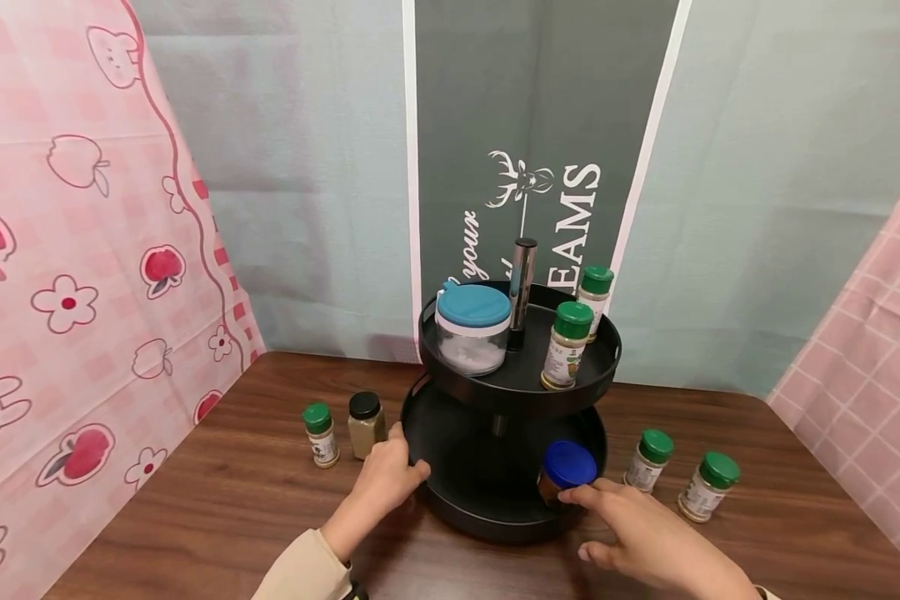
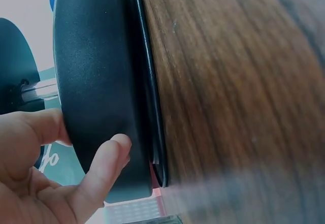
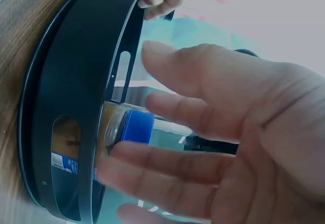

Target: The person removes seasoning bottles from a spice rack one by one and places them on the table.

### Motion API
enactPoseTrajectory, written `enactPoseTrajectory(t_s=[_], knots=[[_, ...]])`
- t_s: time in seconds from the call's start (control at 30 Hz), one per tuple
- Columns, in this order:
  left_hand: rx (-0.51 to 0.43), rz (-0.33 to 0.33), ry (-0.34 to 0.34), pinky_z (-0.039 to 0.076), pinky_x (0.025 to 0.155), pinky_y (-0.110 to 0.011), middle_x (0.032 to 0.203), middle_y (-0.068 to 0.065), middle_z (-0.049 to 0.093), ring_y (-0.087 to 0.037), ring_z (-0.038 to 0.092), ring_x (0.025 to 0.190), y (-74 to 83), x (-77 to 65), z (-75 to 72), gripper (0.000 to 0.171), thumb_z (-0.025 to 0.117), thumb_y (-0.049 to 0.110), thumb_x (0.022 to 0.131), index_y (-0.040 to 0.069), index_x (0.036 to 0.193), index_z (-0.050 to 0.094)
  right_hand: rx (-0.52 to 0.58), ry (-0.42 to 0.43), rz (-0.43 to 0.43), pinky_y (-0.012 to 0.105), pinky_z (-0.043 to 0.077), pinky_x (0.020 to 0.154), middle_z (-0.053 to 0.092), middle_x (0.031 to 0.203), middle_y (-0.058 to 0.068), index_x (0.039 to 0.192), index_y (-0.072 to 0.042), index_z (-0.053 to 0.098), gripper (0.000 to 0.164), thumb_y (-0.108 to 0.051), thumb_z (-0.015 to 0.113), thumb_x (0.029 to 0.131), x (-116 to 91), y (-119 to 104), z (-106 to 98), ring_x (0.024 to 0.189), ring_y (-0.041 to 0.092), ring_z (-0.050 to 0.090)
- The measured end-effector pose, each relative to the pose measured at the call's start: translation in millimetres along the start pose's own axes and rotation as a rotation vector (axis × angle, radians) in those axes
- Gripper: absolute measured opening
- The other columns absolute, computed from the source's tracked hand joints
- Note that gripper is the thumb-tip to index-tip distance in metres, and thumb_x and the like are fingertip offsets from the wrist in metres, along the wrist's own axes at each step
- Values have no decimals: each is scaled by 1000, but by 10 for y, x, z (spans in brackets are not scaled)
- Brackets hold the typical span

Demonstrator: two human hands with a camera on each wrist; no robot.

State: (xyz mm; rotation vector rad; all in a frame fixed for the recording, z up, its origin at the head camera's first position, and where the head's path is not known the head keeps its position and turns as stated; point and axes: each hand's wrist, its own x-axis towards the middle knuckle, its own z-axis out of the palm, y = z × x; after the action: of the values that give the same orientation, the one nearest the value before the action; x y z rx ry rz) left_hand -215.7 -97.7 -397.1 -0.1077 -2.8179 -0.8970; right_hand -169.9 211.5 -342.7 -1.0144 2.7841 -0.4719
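A black two-tier round rack (image 1: 468, 521) stands on the table. My left hand (image 1: 390, 471) holds the left rim of its lower tray; in the left wrist view the wall (image 2: 96, 82) lies between thumb and finger. On the lower tray, at the front right, stands a jar with a blue lid (image 1: 570, 464) and dark contents. My right hand (image 1: 637, 529) is beside that jar. In the right wrist view its fingers (image 3: 167, 160) are spread and rather straight, with the tips near the blue lid (image 3: 137, 127). Whether they touch the jar, I cannot tell.
The upper tray bears a glass jar with a teal lid (image 1: 474, 306) and two green-capped shakers (image 1: 567, 346). Left of the rack are a green-capped shaker (image 1: 321, 435) and a black-capped jar (image 1: 367, 425). Two more green-capped shakers (image 1: 648, 461) stand to the right.
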Motion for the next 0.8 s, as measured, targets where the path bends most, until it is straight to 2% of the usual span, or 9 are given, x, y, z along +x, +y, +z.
enactPoseTrajectory(t_s=[0.13, 0.33, 0.5, 0.6, 0.7, 0.8], knots=[[-1, -15, 4, 50, 67, -47, 93, -32, 62, -33, 60, 79, 23, -7, 7, 72, 64, 16, 69, -19, 125, 36, -8, 44, -58, 42, 51, 72, 62, 108, 3, 114, -10, 59, 43, -26, 70, 76, 23, 24, -31, 97, 23, 56], [-18, -32, -5, 50, 69, -48, 97, -33, 60, -35, 59, 82, 35, -7, 19, 71, 64, 15, 70, -18, 126, 35, -13, 141, -96, 34, 51, 62, 64, 99, 2, 108, -12, 62, 35, -27, 69, 78, 54, 39, -57, 84, 12, 58], [-17, -34, 12, 50, 67, -49, 93, -34, 60, -37, 59, 79, 34, -11, 53, 68, 65, 15, 70, -18, 123, 37, -16, 211, -50, 26, 46, 52, 58, 87, -2, 103, -13, 64, 30, -26, 70, 77, 86, 26, -69, 67, 3, 51], [-5, -44, 24, 50, 66, -50, 91, -33, 61, -38, 59, 76, 33, -13, 70, 67, 65, 15, 69, -17, 121, 38, -47, 244, -21, 25, 43, 50, 52, 83, -5, 102, -14, 65, 29, -27, 70, 77, 111, 16, -68, 62, 2, 45], [4, -53, 29, 50, 65, -50, 90, -33, 61, -38, 59, 75, 36, -12, 79, 67, 65, 15, 69, -16, 121, 38, -94, 276, 3, 25, 40, 51, 49, 83, -5, 101, -16, 66, 29, -29, 71, 76, 135, 11, -58, 63, 3, 41], [14, -52, 34, 50, 64, -49, 88, -33, 61, -38, 59, 74, 36, -9, 84, 66, 66, 16, 69, -16, 120, 39, -137, 301, 31, 29, 43, 55, 50, 88, -4, 102, -18, 66, 31, -30, 73, 74, 158, 12, -51, 70, 7, 44]])
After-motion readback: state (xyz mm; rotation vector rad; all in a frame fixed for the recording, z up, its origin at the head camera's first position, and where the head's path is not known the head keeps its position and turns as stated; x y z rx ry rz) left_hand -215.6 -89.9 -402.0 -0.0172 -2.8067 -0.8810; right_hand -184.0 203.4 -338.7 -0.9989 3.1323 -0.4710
